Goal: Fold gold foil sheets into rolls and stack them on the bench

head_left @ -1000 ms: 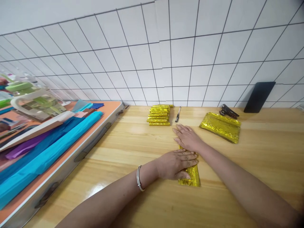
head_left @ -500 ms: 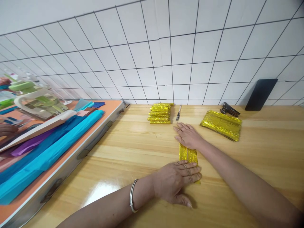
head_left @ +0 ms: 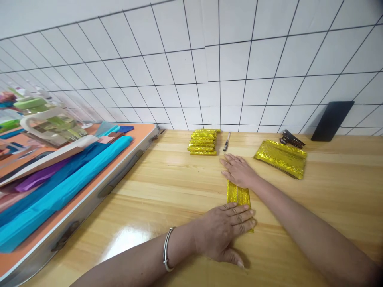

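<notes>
Black lines grid the white wall (head_left: 236, 59) behind a wooden table (head_left: 155, 191). On it, the gold foil strip (head_left: 243, 194) runs beneath both palms-down hands, neither clamped on anything. The right hand (head_left: 239, 171) covers its far end, fingers slightly apart; the left hand (head_left: 218, 233) lies over the near end, fingers reaching across and thumb splayed out. For good work, firm, even pressure from both should hold the foil flat without skewing its edges; dragging hard could wrinkle or tear such thin-looking material.
</notes>
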Motion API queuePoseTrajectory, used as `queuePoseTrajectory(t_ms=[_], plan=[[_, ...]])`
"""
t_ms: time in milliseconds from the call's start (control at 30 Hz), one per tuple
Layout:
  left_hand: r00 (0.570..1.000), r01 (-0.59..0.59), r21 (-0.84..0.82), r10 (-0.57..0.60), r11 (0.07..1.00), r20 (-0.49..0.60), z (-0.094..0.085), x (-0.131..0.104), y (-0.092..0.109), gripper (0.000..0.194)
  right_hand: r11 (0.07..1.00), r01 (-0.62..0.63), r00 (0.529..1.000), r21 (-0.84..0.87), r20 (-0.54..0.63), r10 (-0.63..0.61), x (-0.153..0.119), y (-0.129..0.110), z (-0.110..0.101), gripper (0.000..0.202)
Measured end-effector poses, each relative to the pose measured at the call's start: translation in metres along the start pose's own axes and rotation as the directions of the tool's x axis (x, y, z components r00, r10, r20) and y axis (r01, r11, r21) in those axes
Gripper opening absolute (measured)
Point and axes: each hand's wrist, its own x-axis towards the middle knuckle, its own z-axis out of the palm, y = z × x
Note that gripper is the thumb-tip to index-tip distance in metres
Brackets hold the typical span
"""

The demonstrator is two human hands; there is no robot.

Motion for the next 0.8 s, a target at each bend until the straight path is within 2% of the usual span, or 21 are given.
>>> queuePoseTrajectory(t_ms=[233, 400, 800], plan=[[1.000, 0.001, -0.009, -0.001, 1.000, 0.012, -0.003, 0.000, 0.001, 0.080, 1.000, 0.000, 1.000, -0.006, 0.002, 0.000, -0.001, 0.000, -0.001, 0.059], [1.000, -0.001, -0.018, 0.001, 1.000, 0.016, -0.004, -0.001, 0.001, 0.079, 1.000, 0.007, 1.000, -0.015, 0.003, -0.007, 0.002, 0.009, 0.000, 0.056], [1.000, -0.006, 0.021, 0.006, 1.000, -0.006, -0.002, -0.002, 0.001, 0.077, 0.990, -0.136, 0.988, -0.038, -0.077, 0.133, -0.001, 0.036, 0.000, 0.050]])
